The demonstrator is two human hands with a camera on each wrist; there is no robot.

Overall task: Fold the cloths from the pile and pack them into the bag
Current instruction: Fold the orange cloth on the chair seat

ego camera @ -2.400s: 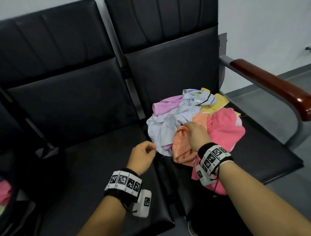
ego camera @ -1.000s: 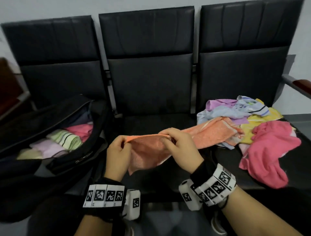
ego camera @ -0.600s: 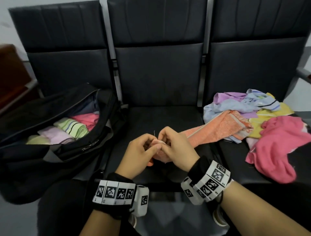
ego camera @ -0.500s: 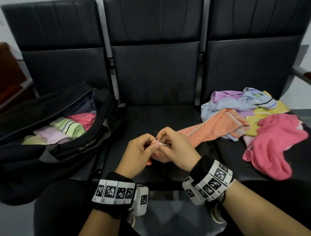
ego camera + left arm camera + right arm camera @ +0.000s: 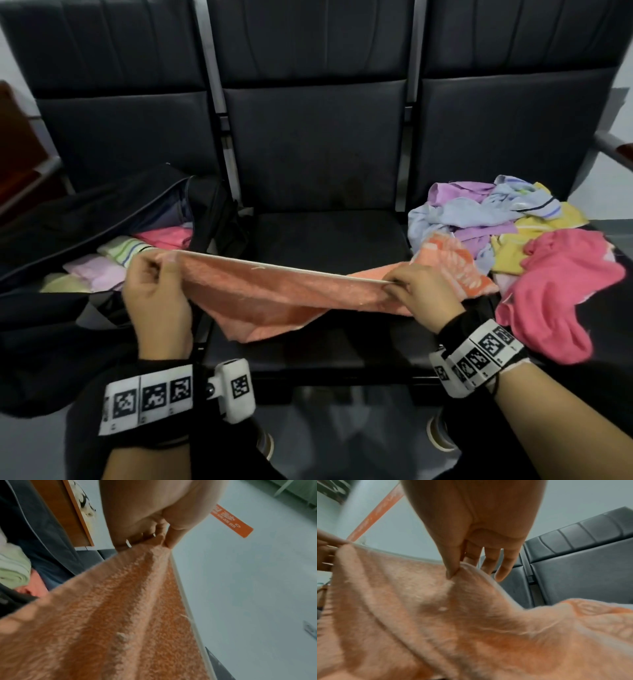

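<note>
An orange towel [image 5: 274,294] is stretched taut above the middle seat, its white-trimmed top edge running between my hands. My left hand [image 5: 156,274] pinches its left corner [image 5: 161,543] near the bag. My right hand [image 5: 407,284] pinches the edge further right between thumb and forefinger [image 5: 453,572], and the towel's patterned end [image 5: 452,267] trails onto the pile. The pile of cloths [image 5: 507,233] lies on the right seat: purple, pale blue, yellow and a big pink one [image 5: 555,291]. The black bag [image 5: 85,219] lies open on the left seat with folded cloths [image 5: 130,253] inside.
Three black padded seats [image 5: 315,144] in a row face me. A wooden armrest [image 5: 20,161] stands at the far left, another armrest [image 5: 616,150] at the far right. My dark trousers and shoes show below the seat's front edge.
My hands, together at the towel's corner half a second ago, have drawn apart. The left went left toward the bag, the right went right, and the towel's top edge is now pulled straight.
</note>
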